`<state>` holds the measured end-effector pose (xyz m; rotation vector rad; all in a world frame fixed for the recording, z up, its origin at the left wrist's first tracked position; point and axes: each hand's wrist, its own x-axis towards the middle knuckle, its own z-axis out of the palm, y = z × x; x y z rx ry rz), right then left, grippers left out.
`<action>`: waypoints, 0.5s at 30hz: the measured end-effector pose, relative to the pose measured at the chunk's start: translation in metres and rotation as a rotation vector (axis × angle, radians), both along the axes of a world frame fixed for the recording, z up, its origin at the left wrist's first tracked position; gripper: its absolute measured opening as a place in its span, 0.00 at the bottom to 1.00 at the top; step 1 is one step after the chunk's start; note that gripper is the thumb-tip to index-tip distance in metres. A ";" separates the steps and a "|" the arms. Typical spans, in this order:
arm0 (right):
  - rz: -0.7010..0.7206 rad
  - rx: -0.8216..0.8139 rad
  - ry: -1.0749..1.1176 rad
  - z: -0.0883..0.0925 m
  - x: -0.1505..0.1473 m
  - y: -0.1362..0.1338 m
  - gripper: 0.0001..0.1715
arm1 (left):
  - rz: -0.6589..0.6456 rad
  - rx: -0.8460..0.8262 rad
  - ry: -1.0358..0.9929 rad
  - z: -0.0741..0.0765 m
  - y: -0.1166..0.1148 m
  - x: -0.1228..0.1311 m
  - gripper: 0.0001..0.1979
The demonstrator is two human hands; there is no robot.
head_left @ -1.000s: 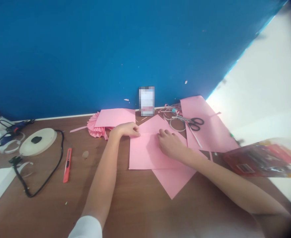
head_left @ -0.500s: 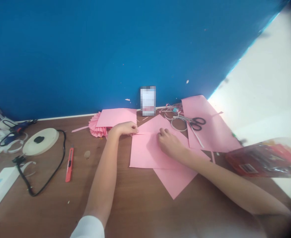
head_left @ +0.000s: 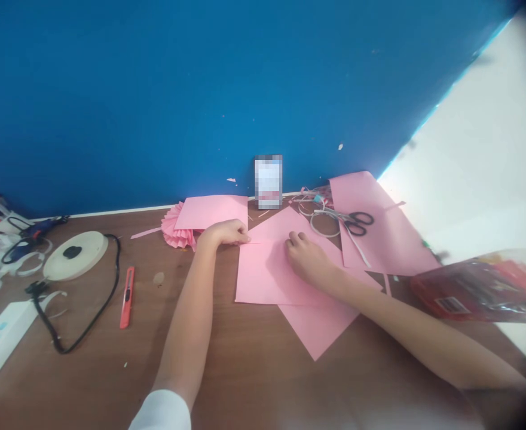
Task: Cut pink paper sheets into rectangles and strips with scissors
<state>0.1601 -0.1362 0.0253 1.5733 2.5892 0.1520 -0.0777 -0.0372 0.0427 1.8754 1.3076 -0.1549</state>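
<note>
A pink sheet of paper (head_left: 263,280) lies flat on the table, over another pink sheet (head_left: 314,334) turned at an angle beneath it. At its upper left corner my left hand (head_left: 231,232) is closed, thumb and fingertips pinching the edge. A narrow strip along that top edge looks folded over. My right hand (head_left: 306,255) rests on the right part of the same edge with its fingers curled in, and its palm hides what lies below. Behind my left hand are a pleated pink paper rosette (head_left: 177,230) and a further pink sheet (head_left: 213,210).
A phone (head_left: 268,182) leans on the blue wall. Black-handled scissors (head_left: 357,224) lie right of it, by a large pink sheet (head_left: 379,239). A red cutter knife (head_left: 127,297), a tape roll (head_left: 90,254), and a white power strip (head_left: 3,343) are left; a plastic package (head_left: 478,286) is right.
Both hands keep nearly the same places on the paper. The slightly lifted strip at the top edge by my left hand now looks flatter. The whole view has shifted a little.
</note>
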 end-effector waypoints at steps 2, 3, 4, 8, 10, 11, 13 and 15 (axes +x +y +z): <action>0.001 0.001 -0.010 -0.001 0.000 -0.001 0.17 | 0.009 0.017 0.035 0.001 0.000 0.001 0.12; 0.001 0.002 -0.013 -0.001 -0.001 -0.001 0.17 | 0.016 0.026 0.062 0.002 -0.001 0.003 0.12; 0.002 0.003 -0.014 -0.001 -0.001 -0.001 0.16 | 0.028 0.036 0.093 0.003 -0.001 0.004 0.12; 0.005 0.009 -0.011 -0.003 -0.001 0.000 0.15 | 0.074 0.059 0.192 0.008 -0.005 0.010 0.12; 0.002 0.028 0.005 -0.004 -0.001 0.001 0.15 | 0.084 0.071 0.208 0.011 -0.006 0.012 0.12; 0.000 0.040 0.013 -0.004 -0.001 0.002 0.15 | 0.086 0.073 0.213 0.011 -0.006 0.013 0.12; 0.016 0.064 0.022 -0.004 -0.001 0.002 0.19 | 0.096 0.073 0.224 0.012 -0.007 0.014 0.12; 0.057 0.080 0.013 -0.004 0.000 0.001 0.25 | 0.116 0.066 0.249 0.013 -0.007 0.014 0.12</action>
